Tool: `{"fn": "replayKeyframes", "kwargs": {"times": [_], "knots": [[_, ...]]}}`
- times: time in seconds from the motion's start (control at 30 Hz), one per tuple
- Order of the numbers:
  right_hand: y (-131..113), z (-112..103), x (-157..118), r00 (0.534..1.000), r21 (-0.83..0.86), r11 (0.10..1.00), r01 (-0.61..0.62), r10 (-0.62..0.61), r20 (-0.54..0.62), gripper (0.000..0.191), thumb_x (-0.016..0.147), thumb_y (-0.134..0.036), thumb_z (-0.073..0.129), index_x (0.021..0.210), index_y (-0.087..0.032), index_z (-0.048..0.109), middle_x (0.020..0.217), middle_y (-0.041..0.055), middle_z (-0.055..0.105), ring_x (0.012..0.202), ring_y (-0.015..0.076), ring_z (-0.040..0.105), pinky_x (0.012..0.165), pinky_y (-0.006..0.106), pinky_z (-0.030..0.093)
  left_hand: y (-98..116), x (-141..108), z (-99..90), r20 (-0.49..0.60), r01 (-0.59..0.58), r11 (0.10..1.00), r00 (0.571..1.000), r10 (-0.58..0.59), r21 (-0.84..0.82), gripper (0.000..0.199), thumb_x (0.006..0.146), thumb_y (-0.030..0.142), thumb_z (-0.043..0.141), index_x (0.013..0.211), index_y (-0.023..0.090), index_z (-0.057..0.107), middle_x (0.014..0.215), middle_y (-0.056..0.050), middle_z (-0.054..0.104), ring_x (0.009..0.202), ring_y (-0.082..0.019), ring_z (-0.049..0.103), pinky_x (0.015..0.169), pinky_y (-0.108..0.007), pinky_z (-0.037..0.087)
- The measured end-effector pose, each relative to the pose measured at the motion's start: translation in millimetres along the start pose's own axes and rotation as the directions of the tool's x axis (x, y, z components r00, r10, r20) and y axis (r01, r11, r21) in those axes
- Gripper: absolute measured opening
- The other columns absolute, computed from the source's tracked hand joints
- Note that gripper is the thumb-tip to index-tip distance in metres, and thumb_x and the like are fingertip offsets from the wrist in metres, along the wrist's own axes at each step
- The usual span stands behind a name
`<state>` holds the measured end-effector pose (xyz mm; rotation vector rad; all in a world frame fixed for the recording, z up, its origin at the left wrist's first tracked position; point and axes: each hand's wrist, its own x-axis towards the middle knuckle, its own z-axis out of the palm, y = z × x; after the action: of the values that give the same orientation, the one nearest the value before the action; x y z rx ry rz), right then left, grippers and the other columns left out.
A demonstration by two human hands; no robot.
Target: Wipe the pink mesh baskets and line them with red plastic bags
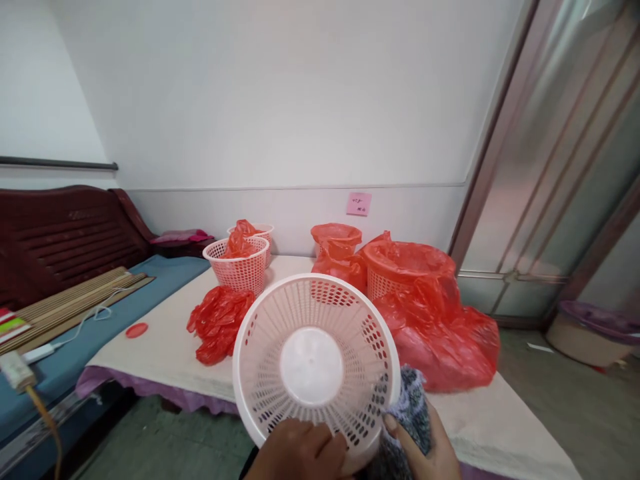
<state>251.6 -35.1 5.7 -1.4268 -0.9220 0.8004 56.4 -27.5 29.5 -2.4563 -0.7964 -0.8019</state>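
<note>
Pale basket [311,367] held before the table [165,343], a cloth [414,403] against its side.
The basket's rim is gripped by the left hand [305,448] at 6 o'clock; the grey, fuzzy cloth is clasped in the right hand [436,450] at 4 o'clock. From the basket, crumpled red plastic [220,323] is seen towards 10 o'clock, a red-lined basket [415,261] between 1 and 2.

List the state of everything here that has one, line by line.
White basket, tilted, inside facing camera
Left hand, closed on basket's rim
Speckled cloth, bunched
Right hand, gripping the cloth
Red plastic pile, crumpled
Large right basket, upright, draped with red bag
Front left basket, upright
Red disc, lying flat
</note>
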Motion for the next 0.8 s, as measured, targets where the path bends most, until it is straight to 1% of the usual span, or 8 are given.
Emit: {"fn": "replayKeyframes", "kwargs": {"times": [0.13,0.27,0.33,0.4,0.47,0.57,0.67,0.8], "knots": [[-3,-3,2,0.997,0.006,1.0,-0.006,0.005,0.074,0.076,0.068,-0.059,0.065,0.126,-0.012,0.049,0.123,0.0156,0.063,0.117,0.0335,0.056,0.102,0.042,0.042,-12,-18,-12.4,-0.089,0.033,0.995,0.995,-0.042,-0.099,0.039,0.098,0.041,0.028,0.08,0.022,0.056,0.054,0.004,0.06,0.043,-0.013,0.059,0.038,-0.026,0.043],[-4,-8,3,0.998,-0.022,0.999,-0.026,0.027,0.064,0.076,0.068,-0.061,0.063,0.124,-0.011,0.05,0.124,0.0163,0.063,0.119,0.0334,0.055,0.104,0.04,0.041,-36,-50,-25.8,-0.233,0.206,0.979,0.951,-0.201,-0.004,0.028,0.084,0.022,0.057,0.112,0.017,0.057,0.101,-0.009,0.071,0.098,-0.021,0.067,0.088,-0.032,0.052],[-4,-8,1,0.997,-0.033,0.999,-0.035,0.037,0.066,0.077,0.068,-0.061,0.063,0.126,-0.011,0.05,0.127,0.016,0.062,0.122,0.0335,0.052,0.106,0.042,0.038,-52,-65,-29.0,-0.276,0.529,0.847,0.808,-0.52,-0.047,0.053,0.08,0.028,0.063,0.129,0.014,0.049,0.129,-0.017,0.058,0.122,-0.03,0.053,0.102,-0.045,0.043],[-4,-6,-3,0.999,-0.042,0.999,-0.024,0.025,0.028,0.078,0.07,-0.061,0.061,0.128,-0.011,0.049,0.129,0.0162,0.06,0.125,0.0341,0.05,0.109,0.045,0.034,-64,-74,-29.4,-0.198,0.801,0.54,0.503,-0.841,-0.258,0.069,0.078,0.041,0.063,0.135,0.01,0.041,0.134,-0.023,0.05,0.123,-0.036,0.05,0.099,-0.054,0.044],[-3,-5,-5,1.0,-0.06,0.998,-0.006,0.006,-0.005,0.077,0.071,-0.061,0.058,0.129,-0.011,0.049,0.129,0.0162,0.06,0.125,0.0347,0.049,0.111,0.046,0.031,-70,-75,-28.7,0.053,0.844,0.209,0.269,-0.962,-0.495,0.07,0.078,0.049,0.06,0.133,0.009,0.043,0.124,-0.021,0.058,0.112,-0.035,0.058,0.092,-0.052,0.05],[-6,-11,-3,0.999,-0.132,0.991,0.039,-0.038,0.007,0.074,0.071,-0.062,0.058,0.126,-0.012,0.051,0.127,0.0161,0.061,0.123,0.0357,0.051,0.109,0.048,0.033,-63,-66,-29.0,0.316,0.714,-0.07,0.217,-0.924,-0.696,0.057,0.079,0.049,0.06,0.126,0.017,0.051,0.11,-0.011,0.068,0.105,-0.029,0.063,0.088,-0.041,0.052],[-20,-21,1,0.976,-0.303,0.939,0.164,-0.2,-0.09,0.07,0.074,-0.06,0.056,0.127,-0.015,0.051,0.126,0.0163,0.06,0.119,0.0378,0.053,0.104,0.053,0.038,-48,-54,-31.5,0.269,0.599,-0.125,0.158,-0.95,-0.791,0.052,0.076,0.046,0.065,0.12,0.021,0.056,0.105,-0.005,0.07,0.098,-0.025,0.066,0.082,-0.031,0.053],[-58,-24,0,0.798,-0.496,0.707,0.504,-0.601,-0.046,0.053,0.084,-0.044,0.054,0.13,-0.02,0.049,0.125,0.0111,0.06,0.115,0.0305,0.056,0.1,0.043,0.043,-43,-48,-34.8,0.257,0.547,-0.176,0.074,-0.964,-0.819,0.052,0.072,0.045,0.067,0.118,0.021,0.058,0.095,-0.003,0.072,0.082,-0.023,0.068,0.069,-0.028,0.054]]}}
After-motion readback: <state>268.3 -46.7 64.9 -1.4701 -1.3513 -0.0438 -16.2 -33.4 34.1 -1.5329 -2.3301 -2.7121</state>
